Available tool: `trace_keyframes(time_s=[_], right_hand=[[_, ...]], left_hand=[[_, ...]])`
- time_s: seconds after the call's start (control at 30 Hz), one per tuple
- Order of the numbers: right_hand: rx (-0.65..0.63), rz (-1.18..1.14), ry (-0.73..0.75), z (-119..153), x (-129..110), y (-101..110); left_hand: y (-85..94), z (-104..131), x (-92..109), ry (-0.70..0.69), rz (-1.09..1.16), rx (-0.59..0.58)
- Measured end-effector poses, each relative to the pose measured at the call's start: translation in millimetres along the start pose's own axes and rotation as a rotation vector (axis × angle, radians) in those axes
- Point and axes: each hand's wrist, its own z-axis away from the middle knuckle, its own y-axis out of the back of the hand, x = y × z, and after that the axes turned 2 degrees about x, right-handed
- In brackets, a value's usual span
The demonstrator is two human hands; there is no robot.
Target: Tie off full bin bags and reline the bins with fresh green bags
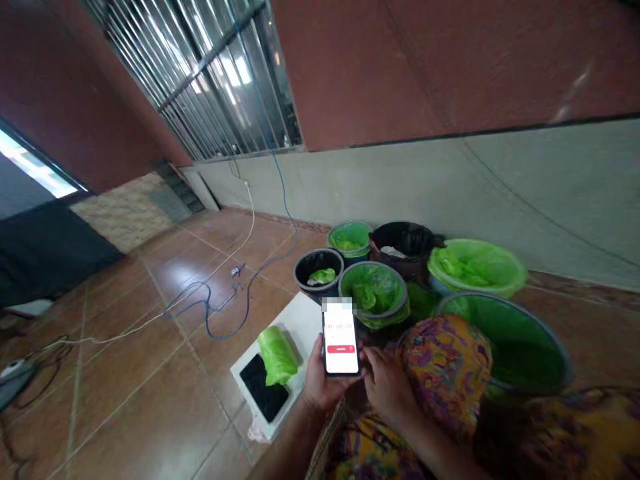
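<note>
A smartphone (341, 360) with a lit white screen and a red bar rests upright in my left hand (320, 380), whose fingers wrap round its lower part and left side. My right hand (390, 387) is beside the phone's lower right edge, its fingers curled loosely; nothing shows in them. Whether its fingertips touch the phone is hard to make out. Left of my hands, a rolled bright green plastic bag (277, 355) lies on a white board (303, 313), partly over a black flat rectangle (263, 390). Patterned cloth (445, 370) covers my legs.
Several bag-lined buckets stand by the wall, among them a grey-rimmed bucket (373, 272), a small black bucket (303, 273) and a wide green-lined basin (520, 250). A blue cable (247, 313) and a white cable (253, 213) trail over the tiled floor (150, 393). A barred window (210, 73) is above.
</note>
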Motion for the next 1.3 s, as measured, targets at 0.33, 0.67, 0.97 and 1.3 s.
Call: trace_keyframes(time_s=[0.33,0.67,0.97,1.3], right_hand=[[0.008,0.011,0.018,-2.1,-3.5,2.8],[0.000,0.024,0.036,-3.9,-3.4,4.2],[-0.018,0.015,0.049,-5.9,0.1,0.8],[0.009,0.091,0.101,-3.2,-0.5,-3.9]], left_hand=[[0.3,0.6,-4.2,-0.035,0.000,-0.017],[4.3,-2.1,-5.5,-0.051,0.033,0.003],[3.1,-0.8,-2.6,-0.056,0.054,0.014],[17.2,-2.1,-1.3,-0.081,0.091,0.037]])
